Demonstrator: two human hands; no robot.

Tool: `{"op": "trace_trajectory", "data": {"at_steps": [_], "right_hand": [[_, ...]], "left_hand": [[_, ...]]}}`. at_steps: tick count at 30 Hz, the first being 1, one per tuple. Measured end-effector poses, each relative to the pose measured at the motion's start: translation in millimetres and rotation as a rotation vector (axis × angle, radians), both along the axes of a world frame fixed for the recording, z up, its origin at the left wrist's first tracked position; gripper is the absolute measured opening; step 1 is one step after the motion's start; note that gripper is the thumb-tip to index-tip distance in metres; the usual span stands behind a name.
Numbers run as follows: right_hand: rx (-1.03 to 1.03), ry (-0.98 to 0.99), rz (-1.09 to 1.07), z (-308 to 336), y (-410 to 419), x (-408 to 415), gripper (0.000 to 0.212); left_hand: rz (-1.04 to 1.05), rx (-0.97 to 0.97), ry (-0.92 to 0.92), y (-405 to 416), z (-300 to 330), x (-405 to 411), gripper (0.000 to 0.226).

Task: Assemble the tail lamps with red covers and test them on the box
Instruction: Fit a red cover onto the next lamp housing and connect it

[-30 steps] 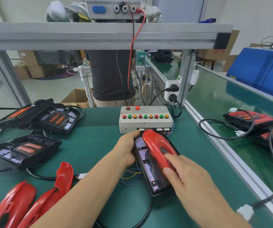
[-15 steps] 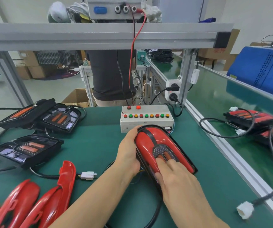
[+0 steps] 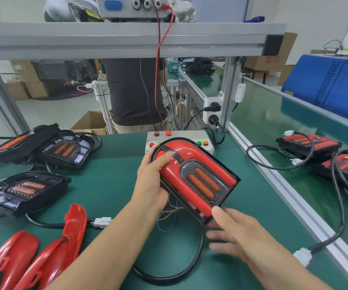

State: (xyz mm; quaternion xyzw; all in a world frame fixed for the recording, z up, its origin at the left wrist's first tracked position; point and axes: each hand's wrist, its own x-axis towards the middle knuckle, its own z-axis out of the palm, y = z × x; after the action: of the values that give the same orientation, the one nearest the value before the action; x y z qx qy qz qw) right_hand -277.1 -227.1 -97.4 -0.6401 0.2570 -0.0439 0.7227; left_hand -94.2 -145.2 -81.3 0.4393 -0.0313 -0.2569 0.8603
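A tail lamp (image 3: 198, 174) with its red cover seated on the black housing is tilted up above the green bench, in front of the grey test box (image 3: 205, 136). My left hand (image 3: 152, 181) grips its left edge, thumb on the red cover. My right hand (image 3: 234, 233) is at the lamp's near corner, thumb on the rim and fingers blurred underneath. The lamp's black cable (image 3: 181, 268) loops below it. Uncovered lamp housings (image 3: 24, 191) lie at the left, and loose red covers (image 3: 32, 258) lie at the near left.
Covered lamps with cables (image 3: 309, 145) lie on the neighbouring bench to the right, beyond an aluminium rail (image 3: 290, 197). A white connector (image 3: 103, 222) lies left of my forearm. An aluminium beam (image 3: 127, 40) crosses overhead. A person (image 3: 133, 91) stands behind the bench.
The red cover went from being set on edge to fully seated on the housing. Both hands then lifted and tilted the lamp; my right hand slid from pressing on top to the near corner.
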Motion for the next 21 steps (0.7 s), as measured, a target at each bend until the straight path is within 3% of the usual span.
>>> {"op": "trace_trajectory", "data": {"at_steps": [2, 7, 10, 14, 18, 21], "right_hand": [[0.177, -0.063, 0.04, -3, -1, 8, 0.057], [0.398, -0.139, 0.006, -7, -10, 12, 0.045], [0.372, -0.124, 0.053, -6, -13, 11, 0.032], [0.305, -0.088, 0.046, -10, -12, 11, 0.037], [0.252, -0.106, 0.032, -15, -10, 9, 0.038], [0.223, -0.125, 0.024, -16, -8, 8, 0.036]], "left_hand": [[-0.04, -0.015, 0.002, -5, 0, -9, 0.065], [-0.044, -0.043, -0.019, -4, 3, -15, 0.062], [-0.056, -0.018, -0.054, -2, 2, -18, 0.061], [-0.097, 0.095, -0.11, 2, 1, -18, 0.057], [-0.179, 0.174, -0.119, 8, -2, -12, 0.021], [-0.186, 0.184, -0.124, 8, -1, -9, 0.017]]}}
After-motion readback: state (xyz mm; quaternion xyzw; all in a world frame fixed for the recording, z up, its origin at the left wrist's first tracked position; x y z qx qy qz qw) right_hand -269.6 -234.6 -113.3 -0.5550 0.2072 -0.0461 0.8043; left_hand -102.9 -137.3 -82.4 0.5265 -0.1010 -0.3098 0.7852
